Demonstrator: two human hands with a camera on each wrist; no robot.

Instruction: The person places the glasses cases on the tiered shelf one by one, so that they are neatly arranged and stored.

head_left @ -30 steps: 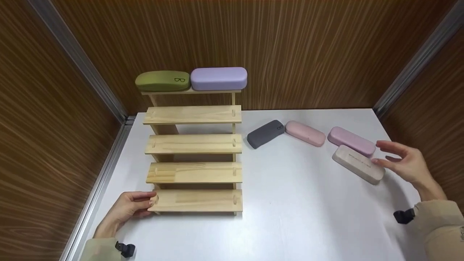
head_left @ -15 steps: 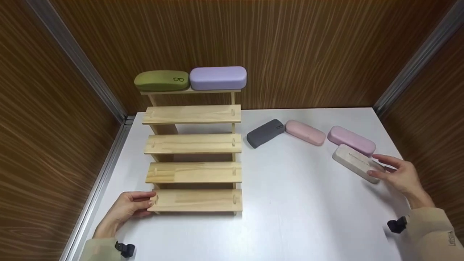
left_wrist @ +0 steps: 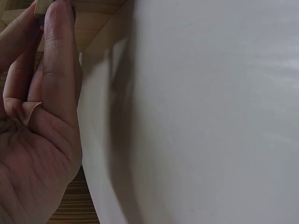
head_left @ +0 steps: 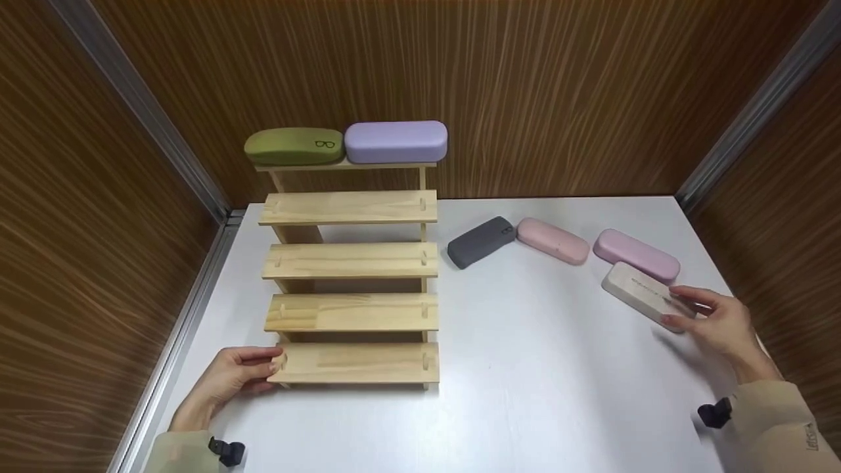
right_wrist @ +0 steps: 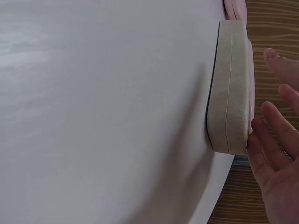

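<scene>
My left hand (head_left: pixel 230 378) pinches the left end of the lowest board of a tiered wooden display rack (head_left: pixel 355 364); in the left wrist view the fingertips (left_wrist: pixel 58 21) meet at the wood. My right hand (head_left: pixel 719 325) is at the near right end of a beige glasses case (head_left: pixel 640 292), thumb and fingers spread over it. In the right wrist view that case (right_wrist: pixel 229 88) lies on the table, with the fingers (right_wrist: pixel 261 154) loosely extended beside its end. Right behind it lies a pink-lilac glasses case (head_left: pixel 637 253).
A green glasses case (head_left: pixel 294 146) and a lavender one (head_left: pixel 396 142) sit side by side on the rack's top board. Dark grey (head_left: pixel 481 242) and pink (head_left: pixel 553 241) cases lie on the white table (head_left: pixel 525 368). Wood-grain panels (head_left: pixel 558 98) enclose the back and sides.
My right hand has come down and left, from beside the lilac and beige cases to over the beige case's end. The left hand keeps its place on the rack.
</scene>
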